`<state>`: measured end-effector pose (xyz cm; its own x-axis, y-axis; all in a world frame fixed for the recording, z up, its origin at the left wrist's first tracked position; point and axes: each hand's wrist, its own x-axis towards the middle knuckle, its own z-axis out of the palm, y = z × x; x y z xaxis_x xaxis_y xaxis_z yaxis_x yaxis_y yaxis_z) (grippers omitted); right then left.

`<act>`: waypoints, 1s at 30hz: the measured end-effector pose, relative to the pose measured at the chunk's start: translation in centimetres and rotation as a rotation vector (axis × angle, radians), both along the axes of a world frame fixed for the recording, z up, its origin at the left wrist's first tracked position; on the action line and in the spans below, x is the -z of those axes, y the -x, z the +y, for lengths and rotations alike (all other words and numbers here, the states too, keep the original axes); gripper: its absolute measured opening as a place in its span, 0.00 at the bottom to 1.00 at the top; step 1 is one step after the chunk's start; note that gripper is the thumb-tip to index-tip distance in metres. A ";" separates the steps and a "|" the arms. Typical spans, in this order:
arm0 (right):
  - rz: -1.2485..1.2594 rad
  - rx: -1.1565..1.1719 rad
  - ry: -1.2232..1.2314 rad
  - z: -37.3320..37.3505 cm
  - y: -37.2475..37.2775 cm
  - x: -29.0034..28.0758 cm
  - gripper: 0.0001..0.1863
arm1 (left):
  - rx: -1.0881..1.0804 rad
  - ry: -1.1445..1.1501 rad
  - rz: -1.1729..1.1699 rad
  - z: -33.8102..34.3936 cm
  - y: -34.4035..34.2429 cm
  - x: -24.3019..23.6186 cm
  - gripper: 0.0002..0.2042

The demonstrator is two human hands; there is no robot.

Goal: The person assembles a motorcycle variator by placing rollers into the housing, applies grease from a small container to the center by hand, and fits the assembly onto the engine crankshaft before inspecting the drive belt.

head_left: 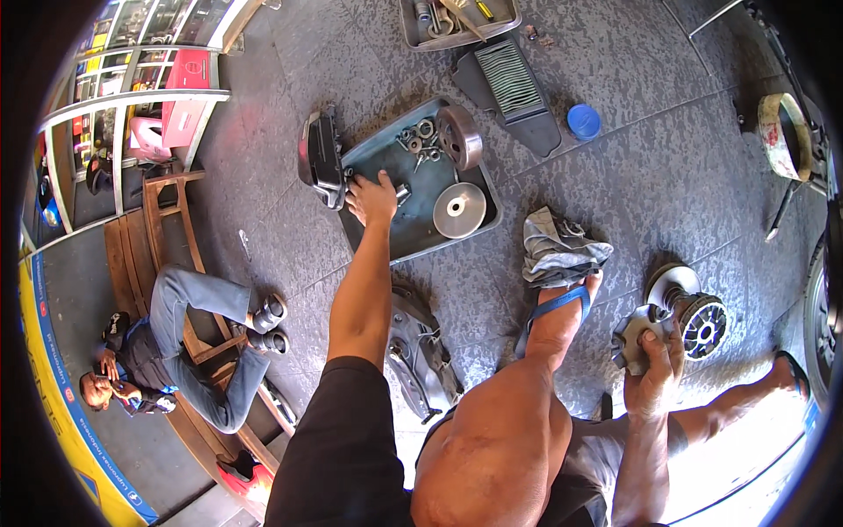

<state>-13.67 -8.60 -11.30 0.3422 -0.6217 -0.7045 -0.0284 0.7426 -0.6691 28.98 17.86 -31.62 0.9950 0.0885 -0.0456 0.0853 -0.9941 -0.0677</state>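
Grey metal plate [630,341] sits gripped in the right hand [660,376].

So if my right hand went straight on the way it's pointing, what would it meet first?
Most likely the metal disc-and-wheel assembly, just beyond your right hand and the lobed metal plate it holds, though depth is unclear and the hand might pass above it.
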 end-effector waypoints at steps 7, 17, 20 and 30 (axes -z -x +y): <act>-0.033 -0.034 0.006 0.2 0.2 0.5 0.31 | 0.300 0.322 -0.157 2.0 4.0 0.1 0.22; -0.033 -0.029 0.019 -0.3 0.2 0.4 0.27 | 0.255 0.370 -0.151 3.7 2.2 0.2 0.12; 0.002 0.031 0.030 0.0 -0.1 0.3 0.25 | 0.279 0.397 -0.125 4.5 1.8 0.0 0.12; -0.112 0.114 -0.064 -1.0 -2.0 -1.9 0.21 | 0.108 1.726 0.370 -7.4 12.3 -11.0 0.13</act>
<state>-11.64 -9.57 -9.37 0.3506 -0.6162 -0.7053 0.1308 0.7779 -0.6146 16.71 10.45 -20.65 0.9095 -0.3585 -0.2102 0.2449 0.0535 0.9681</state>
